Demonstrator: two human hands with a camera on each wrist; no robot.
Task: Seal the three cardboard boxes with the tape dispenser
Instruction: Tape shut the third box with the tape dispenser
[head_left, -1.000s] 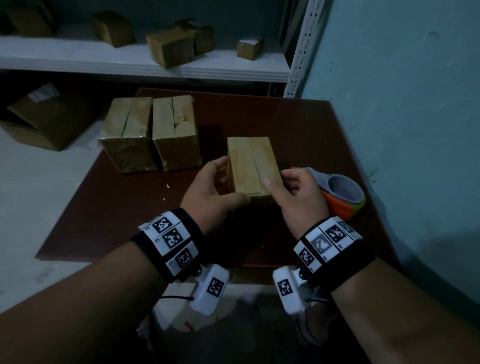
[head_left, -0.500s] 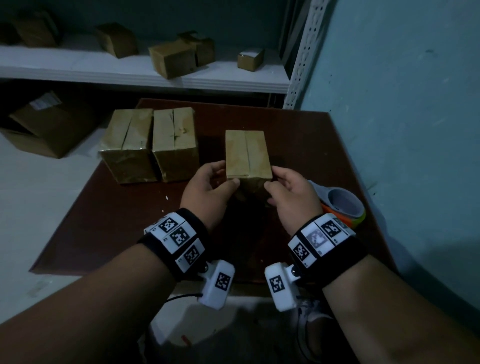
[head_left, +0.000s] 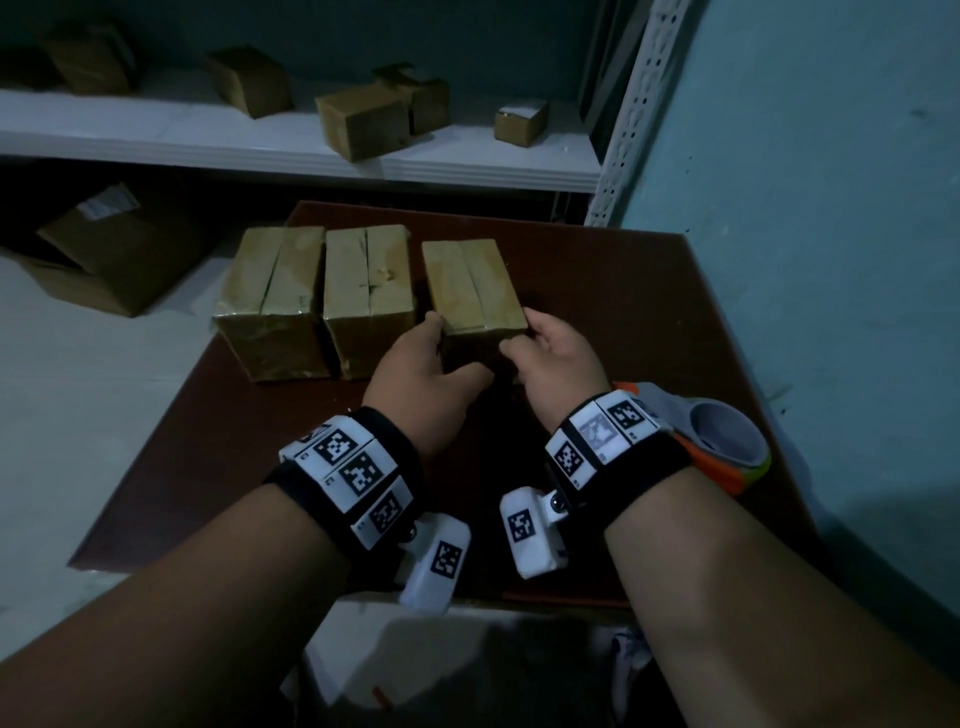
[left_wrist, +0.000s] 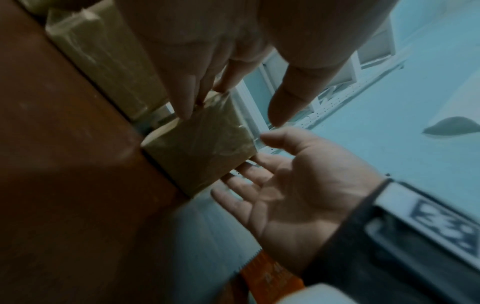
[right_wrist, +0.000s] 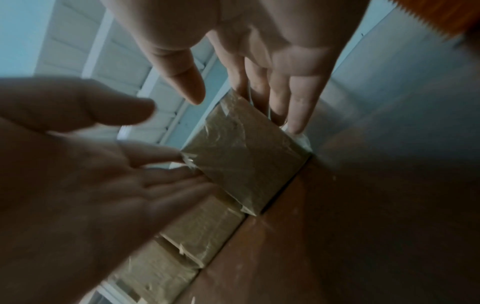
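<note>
with our left hand (head_left: 423, 364) and right hand (head_left: 553, 358) flat-fingered, grasping nothing, against the third box (head_left: 472, 283), a shove toward eleven o'clock could jam it into the middle box (head_left: 369, 280).

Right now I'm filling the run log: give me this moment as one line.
left hand: fingers straight on third box | right hand: same, opposite side | tape dispenser: idle on table

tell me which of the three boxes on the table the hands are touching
The rightmost box. The left hand and right hand flank its near end with straight fingers; the other two boxes sit untouched left of it.
</note>
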